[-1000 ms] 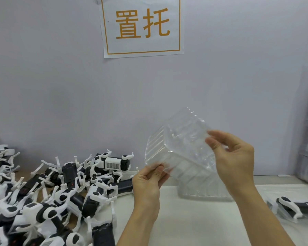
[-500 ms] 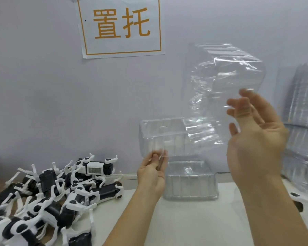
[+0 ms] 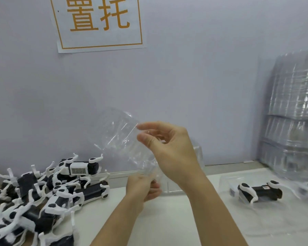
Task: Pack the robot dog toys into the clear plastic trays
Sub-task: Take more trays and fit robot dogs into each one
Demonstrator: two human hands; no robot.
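Clear plastic tray point(image 3: 121, 139), raised near head height half a second ago, now tilts low over the table point(image 3: 185, 219), the right hand point(image 3: 169, 153) pinching its upper edge, the left hand point(image 3: 142, 187) gripping its bottom. Robot dog toys point(image 3: 48, 197) wait at left, likely next.

Landmark: clear plastic tray point(image 3: 121, 139) held above table point(image 3: 176, 219), mid-scene. Left of it, on table: pile of black-and-white robot dog toys point(image 3: 48, 189). Right of it: one robot dog toy lying in clear tray point(image 3: 260, 190). Far right, against wall: tall stack of clear trays point(image 3: 292, 112). Above, on wall: white paper sign with orange characters point(image 3: 100, 22).
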